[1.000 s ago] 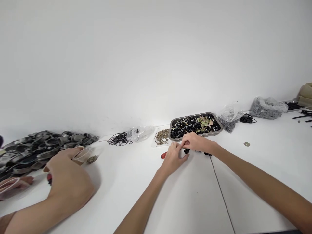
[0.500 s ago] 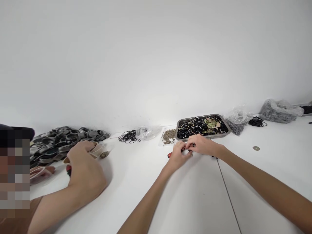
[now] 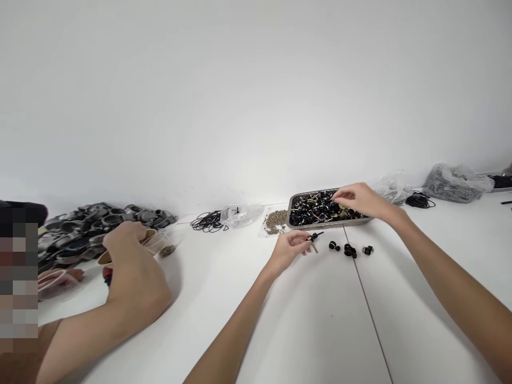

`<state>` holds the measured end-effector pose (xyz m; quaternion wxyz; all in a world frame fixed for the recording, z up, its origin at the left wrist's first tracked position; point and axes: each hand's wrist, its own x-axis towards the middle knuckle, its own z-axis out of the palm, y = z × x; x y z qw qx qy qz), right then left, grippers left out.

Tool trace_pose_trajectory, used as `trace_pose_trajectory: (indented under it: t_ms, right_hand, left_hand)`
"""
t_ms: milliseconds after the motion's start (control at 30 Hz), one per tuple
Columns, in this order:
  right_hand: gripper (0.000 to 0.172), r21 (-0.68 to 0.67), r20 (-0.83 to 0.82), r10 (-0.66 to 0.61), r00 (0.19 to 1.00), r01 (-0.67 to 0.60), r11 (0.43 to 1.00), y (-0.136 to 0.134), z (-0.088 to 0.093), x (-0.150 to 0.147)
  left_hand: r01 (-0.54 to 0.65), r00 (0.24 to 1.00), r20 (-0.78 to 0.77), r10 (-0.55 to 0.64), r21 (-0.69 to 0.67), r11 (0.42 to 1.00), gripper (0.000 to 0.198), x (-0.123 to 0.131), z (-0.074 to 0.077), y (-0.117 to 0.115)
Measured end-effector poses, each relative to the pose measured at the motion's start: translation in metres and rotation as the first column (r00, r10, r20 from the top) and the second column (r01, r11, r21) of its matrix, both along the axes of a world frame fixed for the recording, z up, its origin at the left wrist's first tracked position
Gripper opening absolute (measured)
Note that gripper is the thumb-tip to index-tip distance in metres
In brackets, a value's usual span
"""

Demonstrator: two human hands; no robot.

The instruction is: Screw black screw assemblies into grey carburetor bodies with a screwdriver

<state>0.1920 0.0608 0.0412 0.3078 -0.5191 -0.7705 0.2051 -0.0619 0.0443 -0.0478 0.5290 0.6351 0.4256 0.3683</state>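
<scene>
My left hand (image 3: 288, 250) is closed on a small black part (image 3: 313, 237) with a thin dark pin and a brass-coloured strip pointing down. It is just above the white table, in front of the metal tray (image 3: 328, 226). Over the right half of that tray is my right hand (image 3: 360, 200), its fingers drawn together at the heap of small black parts (image 3: 310, 207). What lies between those fingertips is too small to make out. Several loose black parts (image 3: 350, 250) rest on the table between my hands.
Left of the tray are small brass-coloured pieces (image 3: 276, 221), a clear bag (image 3: 242, 216) and black cords (image 3: 208, 221). Bagged grey pieces (image 3: 458, 184) stand at the right. At the left, a co-worker's arm (image 3: 136, 288) reaches beside plastic cups (image 3: 154, 242) and piled grey parts (image 3: 104, 218).
My hands have parted. The right one moved up and right from the left hand to the tray, uncovering black parts on the table. My left hand stays near its place, its part now showing.
</scene>
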Motion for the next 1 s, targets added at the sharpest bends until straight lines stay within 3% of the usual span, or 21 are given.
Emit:
trace_pose_trajectory:
  t_ms: [133,300,533,733,1000]
  right_hand:
    - [0.027,-0.015,-0.006,-0.103,0.995,0.103,0.995,0.001,0.012,0.035]
    - [0.027,-0.008,0.013,-0.145,0.989,0.145,0.989,0.004,0.009,0.046]
    - [0.026,-0.097,0.081,-0.096,0.992,0.103,0.99,0.014,-0.01,0.041]
    - [0.02,-0.041,0.17,-0.081,0.982,0.089,0.995,0.021,-0.029,0.037]
    - [0.018,0.075,0.364,-0.07,0.929,0.046,0.996,0.025,-0.063,-0.011]
  left_hand:
    - [0.126,0.983,0.15,-0.102,-0.159,0.979,0.036,0.007,-0.008,-0.005]
    - [0.201,0.978,0.094,-0.184,-0.223,0.954,0.036,0.007,-0.018,-0.003]
    - [0.131,0.972,-0.167,-0.166,-0.199,0.971,0.036,0.003,-0.007,-0.004]
    - [0.142,0.964,-0.192,-0.182,-0.202,0.969,0.036,0.003,-0.006,-0.004]
    - [0.155,0.96,-0.201,-0.196,-0.202,0.967,0.037,0.001,-0.01,-0.003]
